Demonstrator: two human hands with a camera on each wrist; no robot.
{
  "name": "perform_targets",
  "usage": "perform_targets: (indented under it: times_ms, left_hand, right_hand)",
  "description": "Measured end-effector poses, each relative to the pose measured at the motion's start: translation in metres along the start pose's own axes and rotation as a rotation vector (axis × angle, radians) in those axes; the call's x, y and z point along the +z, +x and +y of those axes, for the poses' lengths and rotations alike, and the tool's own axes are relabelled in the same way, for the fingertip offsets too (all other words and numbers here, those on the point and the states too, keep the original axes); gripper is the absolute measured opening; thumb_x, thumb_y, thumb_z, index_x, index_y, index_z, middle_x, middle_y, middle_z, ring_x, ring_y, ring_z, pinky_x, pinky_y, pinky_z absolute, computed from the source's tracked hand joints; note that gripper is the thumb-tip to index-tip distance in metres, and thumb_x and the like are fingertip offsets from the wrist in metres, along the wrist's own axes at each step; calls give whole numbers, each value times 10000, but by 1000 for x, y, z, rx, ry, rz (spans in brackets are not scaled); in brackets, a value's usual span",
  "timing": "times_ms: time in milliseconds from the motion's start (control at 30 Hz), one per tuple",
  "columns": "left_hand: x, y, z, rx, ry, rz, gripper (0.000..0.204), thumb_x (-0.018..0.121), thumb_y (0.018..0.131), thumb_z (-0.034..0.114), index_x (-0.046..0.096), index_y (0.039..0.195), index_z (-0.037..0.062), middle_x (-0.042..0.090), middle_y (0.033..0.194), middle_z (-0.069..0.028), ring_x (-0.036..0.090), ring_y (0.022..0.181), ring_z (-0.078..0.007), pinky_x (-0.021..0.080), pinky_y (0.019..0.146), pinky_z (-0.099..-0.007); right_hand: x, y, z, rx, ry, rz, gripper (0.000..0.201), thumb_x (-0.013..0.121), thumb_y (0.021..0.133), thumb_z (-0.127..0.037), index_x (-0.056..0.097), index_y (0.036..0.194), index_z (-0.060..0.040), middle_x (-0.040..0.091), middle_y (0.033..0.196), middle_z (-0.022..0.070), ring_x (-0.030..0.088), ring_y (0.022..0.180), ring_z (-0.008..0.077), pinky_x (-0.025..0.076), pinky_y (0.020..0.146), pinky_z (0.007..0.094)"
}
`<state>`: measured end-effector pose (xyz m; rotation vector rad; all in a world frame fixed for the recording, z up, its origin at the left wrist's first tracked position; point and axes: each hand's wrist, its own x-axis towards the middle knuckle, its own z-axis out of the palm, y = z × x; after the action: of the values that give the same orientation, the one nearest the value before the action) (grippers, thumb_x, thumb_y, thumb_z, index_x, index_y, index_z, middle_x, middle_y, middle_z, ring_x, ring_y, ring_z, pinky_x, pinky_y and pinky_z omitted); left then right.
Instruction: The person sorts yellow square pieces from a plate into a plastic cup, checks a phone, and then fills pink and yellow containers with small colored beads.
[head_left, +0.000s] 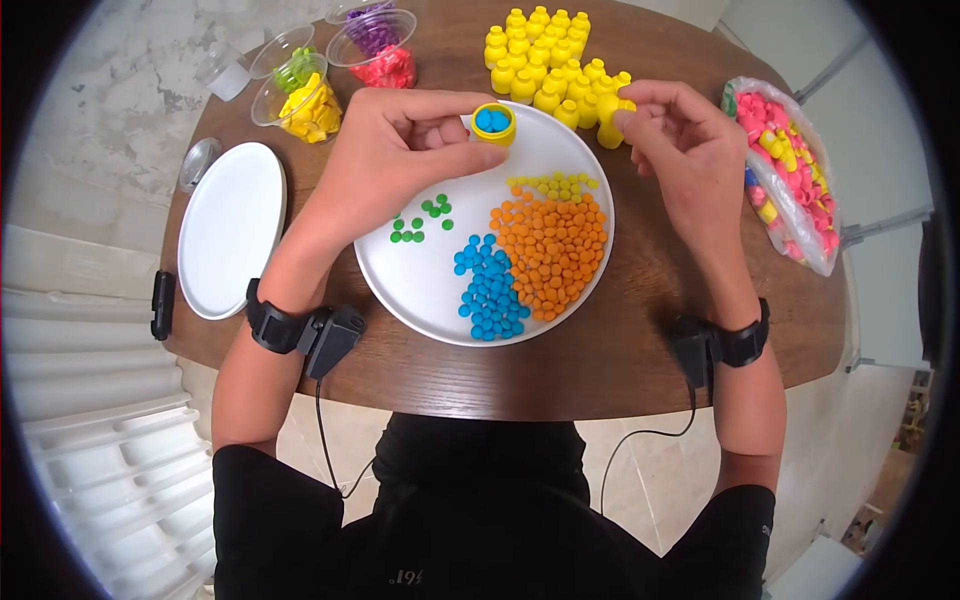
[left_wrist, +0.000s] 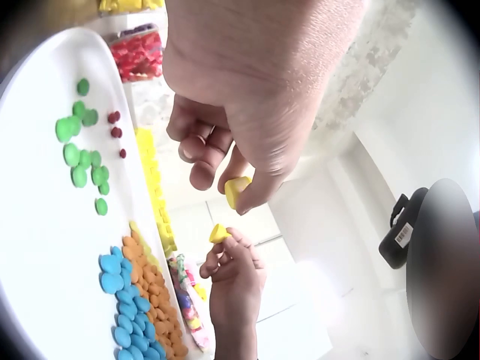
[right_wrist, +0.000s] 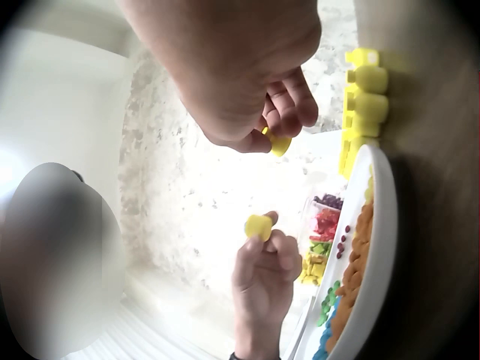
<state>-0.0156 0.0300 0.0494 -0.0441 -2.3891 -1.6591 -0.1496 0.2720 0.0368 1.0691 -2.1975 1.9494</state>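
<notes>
My left hand (head_left: 385, 150) holds a small yellow cup (head_left: 493, 140) between thumb and fingers over the far part of the white round plate (head_left: 400, 285). Blue button candies (head_left: 492, 121) lie inside the cup. To the right, my right hand (head_left: 695, 145) pinches a small yellow piece (left_wrist: 220, 233), tapered like a bottle top, apart from the cup. On the plate are a blue candy pile (head_left: 490, 295), a large orange pile (head_left: 550, 250), a few yellow-green candies (head_left: 560, 186) and scattered green ones (head_left: 408, 236). Dark red candies (left_wrist: 116, 133) show in the left wrist view.
Yellow bottles (head_left: 540, 50) stand grouped behind the plate. A clear bag (head_left: 790, 170) of pink and yellow pieces lies at right. Clear tubs of yellow pieces (head_left: 310, 110), red pieces (head_left: 385, 68) and purple pieces (head_left: 372, 28) stand back left. An oval white plate (head_left: 232, 230) lies left.
</notes>
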Motion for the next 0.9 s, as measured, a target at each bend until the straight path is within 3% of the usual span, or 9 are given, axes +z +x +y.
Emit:
perform_targets:
  times_ms: [100, 333, 367, 467, 500, 533, 600, 700, 900]
  left_hand:
    - [-11, -10, 10, -38, 83, -64, 366, 813, 857, -5, 770, 1220, 1, 732, 876, 5, 572, 698, -7, 440, 614, -188]
    - [-23, -64, 21, -240, 490, -190, 273, 834, 819, 40, 796, 1088, 13, 680, 828, 19, 517, 685, -23, 372, 586, -215]
    - [-19, -67, 18, -78, 546, -189, 320, 840, 773, 106, 810, 1084, 34, 657, 696, -51, 561, 580, -131, 437, 555, -282]
    - [-14, -73, 25, 9, 692, -281, 263, 823, 791, 67, 785, 1045, 9, 679, 803, -72, 585, 657, -110, 447, 596, -245]
    - [-14, -73, 27, 40, 739, -296, 288, 823, 741, 80, 778, 1017, 8, 686, 822, -125, 638, 676, -204, 511, 625, -308]
    - [-12, -73, 27, 38, 740, -299, 288, 823, 741, 80, 778, 1017, 8, 686, 822, -125, 638, 676, -204, 511, 625, -308]
    - [-8, -71, 28, 256, 869, -343, 293, 821, 704, 88, 772, 982, 11, 683, 825, -135, 666, 725, -278, 538, 645, -375]
    - [-1, -67, 36, 269, 950, -426, 287, 825, 693, 110, 746, 952, 14, 662, 826, -136, 674, 780, -318, 540, 656, -429]
    - [13, -61, 48, 404, 1224, -524, 264, 798, 696, 122, 601, 844, 26, 602, 845, -112, 652, 844, -292, 539, 637, -402]
  right_hand:
    - [-6, 5, 21, -21, -44, 30, 171, 766, 894, -42, 743, 1031, 57, 672, 800, -9, 584, 700, 29, 480, 636, 192]
    - [-3, 5, 27, -69, -123, 28, 172, 769, 858, -68, 757, 999, 31, 663, 752, 12, 584, 685, 52, 491, 645, 219]
    - [-2, 5, 28, -64, -118, 32, 172, 769, 858, -68, 757, 999, 31, 663, 752, 12, 584, 685, 52, 491, 645, 219]
    - [2, 5, 29, -95, -129, 44, 180, 771, 850, -84, 766, 998, 18, 672, 751, 14, 582, 676, 58, 494, 645, 225]
    - [1, 5, 29, -97, -134, 41, 184, 770, 849, -89, 768, 998, 19, 678, 753, 15, 585, 678, 58, 495, 645, 224]
    - [1, 5, 29, -98, -139, 38, 188, 768, 849, -93, 770, 999, 20, 683, 756, 16, 588, 679, 59, 495, 645, 224]
    - [0, 6, 29, -85, -121, 44, 191, 768, 847, -95, 770, 999, 21, 684, 756, 17, 590, 681, 57, 495, 645, 223]
    - [-1, 6, 29, -75, -101, 47, 195, 768, 846, -97, 771, 1002, 21, 687, 759, 19, 592, 684, 54, 496, 644, 222]
    - [0, 4, 31, -125, -154, 30, 176, 762, 885, -87, 765, 1033, 9, 684, 785, -8, 581, 676, 29, 475, 619, 200]
